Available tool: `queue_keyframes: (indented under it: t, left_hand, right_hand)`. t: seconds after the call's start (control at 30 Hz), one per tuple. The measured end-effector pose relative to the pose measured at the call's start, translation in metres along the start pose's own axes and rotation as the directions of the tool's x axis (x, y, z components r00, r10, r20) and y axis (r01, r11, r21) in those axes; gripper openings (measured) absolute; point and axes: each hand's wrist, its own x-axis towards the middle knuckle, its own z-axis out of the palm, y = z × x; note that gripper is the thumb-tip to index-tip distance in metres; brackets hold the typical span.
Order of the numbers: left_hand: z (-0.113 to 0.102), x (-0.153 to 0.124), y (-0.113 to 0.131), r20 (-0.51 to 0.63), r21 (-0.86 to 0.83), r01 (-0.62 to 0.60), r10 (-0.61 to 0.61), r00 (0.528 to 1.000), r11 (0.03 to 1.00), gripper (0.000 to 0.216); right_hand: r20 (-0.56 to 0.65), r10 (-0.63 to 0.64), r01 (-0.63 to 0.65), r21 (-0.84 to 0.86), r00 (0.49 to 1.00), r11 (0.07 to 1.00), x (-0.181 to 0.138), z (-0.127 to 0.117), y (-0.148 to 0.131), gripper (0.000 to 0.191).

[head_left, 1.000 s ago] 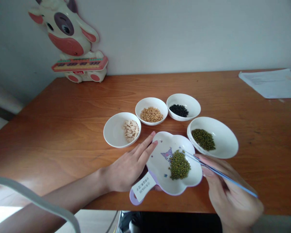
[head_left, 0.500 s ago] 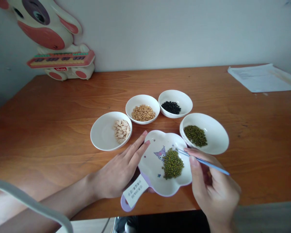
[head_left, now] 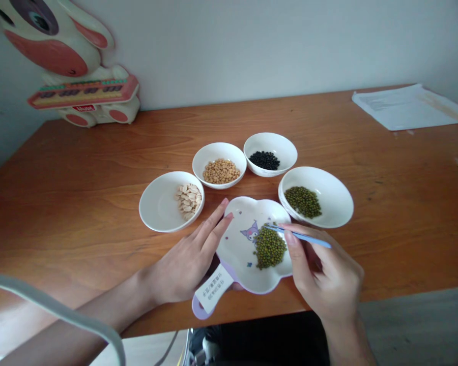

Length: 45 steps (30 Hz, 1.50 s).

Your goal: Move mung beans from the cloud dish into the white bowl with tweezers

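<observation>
My left hand [head_left: 187,265] grips a white flower-shaped dish [head_left: 232,243] with a purple rim and a labelled handle. Its fingers lie along the dish's left rim, and part of the thumb shows under the handle side. A heap of green mung beans [head_left: 270,249] fills the right part of the dish. In my right hand [head_left: 325,277] is a pair of blue tweezers [head_left: 307,237], pinched between thumb and fingers. The tips point left at the upper edge of the heap; whether they hold a bean is too small to tell.
Four white bowls arc behind the dish: one with flat pale seeds [head_left: 188,200], one with soybeans [head_left: 221,172], one with black beans [head_left: 264,160], one with mung beans [head_left: 303,202]. A cow toy piano [head_left: 84,94] stands back left, papers [head_left: 408,108] back right. A grey cable [head_left: 61,315] crosses lower left.
The tweezers have moved left from the heap's upper right edge to over its top. My left hand keeps its hold on the dish. The whole view has shifted slightly.
</observation>
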Motion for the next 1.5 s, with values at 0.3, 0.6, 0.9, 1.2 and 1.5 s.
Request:
queue_keyframes:
  t: [0.3, 0.6, 0.9, 1.2, 1.5]
  left_hand:
    - [0.002, 0.000, -0.002, -0.012, 0.012, -0.017, 0.017, 1.000, 1.000, 0.125]
    - [0.001, 0.001, 0.000, -0.023, 0.033, -0.024, 0.025, 0.999, 0.999, 0.117]
    - [0.001, 0.000, -0.001, -0.014, 0.025, -0.023, 0.023, 1.000, 0.999, 0.117]
    - [0.002, -0.002, -0.004, -0.006, 0.010, -0.035, 0.035, 0.999, 0.999, 0.118]
    - [0.003, -0.002, -0.004, -0.010, 0.005, -0.029, 0.029, 1.000, 1.000, 0.118]
  right_hand:
    - [-0.015, 0.024, -0.024, 0.005, 1.000, 1.000, -0.001, -0.002, -0.004, 0.027]
    - [-0.538, 0.350, -0.310, 0.168, 0.767, 0.936, -0.006, 0.004, -0.002, 0.023]
    - [-0.186, 0.123, -0.120, 0.032, 0.975, 0.992, -0.010, -0.004, -0.003, 0.029]
    - [-0.061, -0.028, 0.023, -0.073, 0.998, 0.997, -0.002, -0.002, -0.002, 0.031]
    - [-0.035, -0.065, 0.062, -0.097, 0.997, 0.993, 0.001, -0.002, -0.004, 0.027]
